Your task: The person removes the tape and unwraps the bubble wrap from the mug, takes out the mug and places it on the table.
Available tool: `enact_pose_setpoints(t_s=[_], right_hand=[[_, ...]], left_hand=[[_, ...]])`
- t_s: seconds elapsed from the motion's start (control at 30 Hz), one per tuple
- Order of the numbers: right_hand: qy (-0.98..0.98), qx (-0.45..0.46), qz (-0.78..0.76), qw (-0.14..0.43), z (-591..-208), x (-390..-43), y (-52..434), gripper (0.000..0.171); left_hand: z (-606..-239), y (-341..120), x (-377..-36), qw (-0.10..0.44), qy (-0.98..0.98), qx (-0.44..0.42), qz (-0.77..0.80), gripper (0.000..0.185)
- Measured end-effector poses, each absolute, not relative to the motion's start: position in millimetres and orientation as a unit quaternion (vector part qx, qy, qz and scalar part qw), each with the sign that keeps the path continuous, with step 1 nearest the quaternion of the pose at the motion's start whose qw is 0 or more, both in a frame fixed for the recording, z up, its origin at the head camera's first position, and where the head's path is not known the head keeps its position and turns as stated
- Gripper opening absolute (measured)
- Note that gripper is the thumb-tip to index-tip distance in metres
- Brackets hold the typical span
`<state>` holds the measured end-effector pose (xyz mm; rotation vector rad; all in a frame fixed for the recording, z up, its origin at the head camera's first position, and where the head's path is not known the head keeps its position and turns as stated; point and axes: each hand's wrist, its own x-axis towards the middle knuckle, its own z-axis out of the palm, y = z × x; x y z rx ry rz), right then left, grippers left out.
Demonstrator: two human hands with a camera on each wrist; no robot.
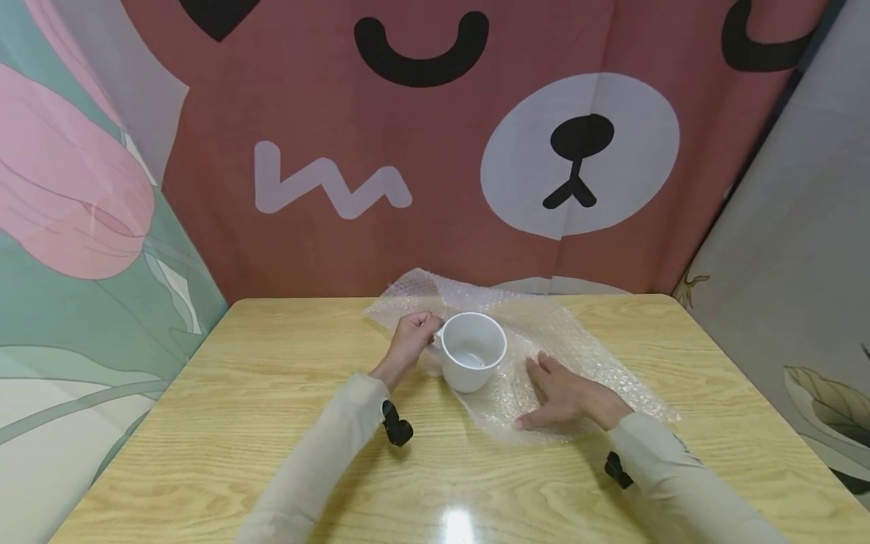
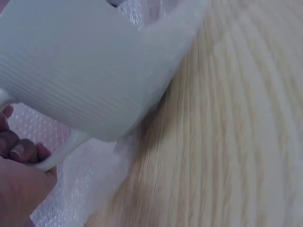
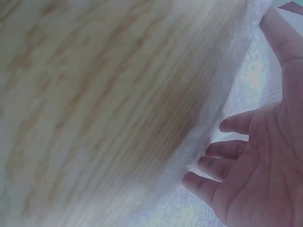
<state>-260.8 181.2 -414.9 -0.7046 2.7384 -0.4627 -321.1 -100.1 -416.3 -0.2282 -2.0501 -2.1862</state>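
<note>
A white mug (image 1: 469,370) stands tilted slightly over the near left part of a bubble wrap sheet (image 1: 598,355), its mouth facing up. My left hand (image 1: 414,332) grips the mug's handle, fingers curled through it; in the left wrist view the handle (image 2: 66,150) shows in the fist beside the ribbed mug wall (image 2: 80,71). To the right of the mug, my right hand (image 1: 560,393) lies over the bubble wrap with fingers spread and holds nothing. In the right wrist view its fingertips (image 3: 194,179) are right at the edge of the wrap.
Under everything is a wooden table (image 1: 238,423) with a light grain. A curtain (image 1: 326,249) with a bear print hangs behind its far edge, and patterned fabric hangs at both sides. The wrap's far corner (image 1: 418,283) sticks up against the curtain.
</note>
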Motion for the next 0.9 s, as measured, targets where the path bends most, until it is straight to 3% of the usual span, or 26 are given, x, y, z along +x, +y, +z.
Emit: enact_pose_setpoints(t_s=[0.43,0.67,0.9], right_hand=[[0.943,-0.252,-0.168,0.136,-419,-263,183,0.118],[0.951,-0.267,-0.119,0.102,-415,-261,181,0.115],[0.961,-0.233,-0.085,0.119,-404,-253,176,0.112]], left_hand=[[-404,-105,-303,0.106,-0.646,-0.014,-0.756,0.038],[-401,-113,-299,0.147,-0.622,0.018,-0.769,0.04],[-396,-122,-294,0.162,-0.615,0.04,-0.771,0.041]])
